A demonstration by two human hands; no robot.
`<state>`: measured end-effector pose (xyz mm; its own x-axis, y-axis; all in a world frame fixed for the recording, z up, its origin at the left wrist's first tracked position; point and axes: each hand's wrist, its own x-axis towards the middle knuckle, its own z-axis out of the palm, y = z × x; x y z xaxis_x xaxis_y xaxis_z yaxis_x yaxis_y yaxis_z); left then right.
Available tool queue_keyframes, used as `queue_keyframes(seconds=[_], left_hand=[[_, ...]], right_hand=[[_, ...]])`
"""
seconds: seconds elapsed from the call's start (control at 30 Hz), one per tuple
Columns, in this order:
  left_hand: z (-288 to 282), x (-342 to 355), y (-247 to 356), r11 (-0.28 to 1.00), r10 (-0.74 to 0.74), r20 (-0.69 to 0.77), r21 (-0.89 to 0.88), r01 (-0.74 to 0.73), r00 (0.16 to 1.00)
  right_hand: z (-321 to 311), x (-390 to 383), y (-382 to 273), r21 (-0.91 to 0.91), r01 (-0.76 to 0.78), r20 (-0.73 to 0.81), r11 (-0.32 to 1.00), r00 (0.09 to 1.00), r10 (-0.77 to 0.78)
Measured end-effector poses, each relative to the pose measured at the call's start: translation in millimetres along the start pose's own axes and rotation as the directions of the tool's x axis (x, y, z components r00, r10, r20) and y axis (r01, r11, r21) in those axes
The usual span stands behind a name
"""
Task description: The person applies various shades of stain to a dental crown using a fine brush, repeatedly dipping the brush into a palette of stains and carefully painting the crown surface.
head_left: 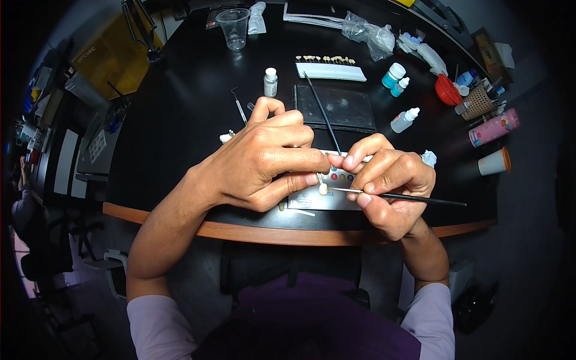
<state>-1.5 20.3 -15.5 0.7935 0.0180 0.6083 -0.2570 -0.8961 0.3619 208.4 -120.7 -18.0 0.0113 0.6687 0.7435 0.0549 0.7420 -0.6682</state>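
Observation:
My left hand [264,159] is closed, thumb and index finger pinching a thin holder with a small cream-white tooth crown [323,189] at its lower end. In my right hand [393,180] is a fine paintbrush [429,200] with a dark handle, gripped like a pen. Its tip points left and is at the crown; whether it touches, I cannot tell. The fingertips of both hands meet or nearly meet above the crown. Beneath them lies a white palette card [300,202] with coloured dots, partly hidden by the hands.
Beyond the hands lie a second brush [322,111] and a black flat case [354,108]. A white rack [330,72] carries several tooth-shaped pieces. Around stand a small jar [270,83], a dropper bottle [405,120], a clear cup [234,30] and a paper cup [493,162].

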Motion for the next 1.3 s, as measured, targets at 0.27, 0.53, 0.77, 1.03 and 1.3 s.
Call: queue_keyframes(seconds=[0.27,0.53,0.77,1.03,1.3], left_hand=[[-1.6,1.0,1.8,1.000,-0.002,0.011,0.021,0.002,1.000],[0.5,0.3,0.7,1.000,0.006,-0.008,0.011,-0.006,1.000],[-2.2,0.7,2.3,1.000,-0.003,0.007,0.019,0.002,1.000],[-1.9,0.6,1.5,1.000,-0.003,0.013,0.014,0.003,1.000],[-0.7,0.2,0.5,1.000,0.001,0.005,-0.002,-0.001,1.000]], right_hand=[[-0.8,1.9,-1.0,-0.020,-0.010,0.022,1.000,1.000,0.010],[0.1,2.8,-0.2,-0.036,0.003,0.030,0.999,1.000,-0.002],[0.7,2.8,-1.0,-0.026,-0.003,0.034,1.000,0.999,0.004],[-1.0,-0.5,-1.0,-0.009,-0.012,0.012,1.000,1.000,0.012],[-3.6,3.9,-3.1,-0.025,0.034,0.083,0.999,0.996,-0.032]])
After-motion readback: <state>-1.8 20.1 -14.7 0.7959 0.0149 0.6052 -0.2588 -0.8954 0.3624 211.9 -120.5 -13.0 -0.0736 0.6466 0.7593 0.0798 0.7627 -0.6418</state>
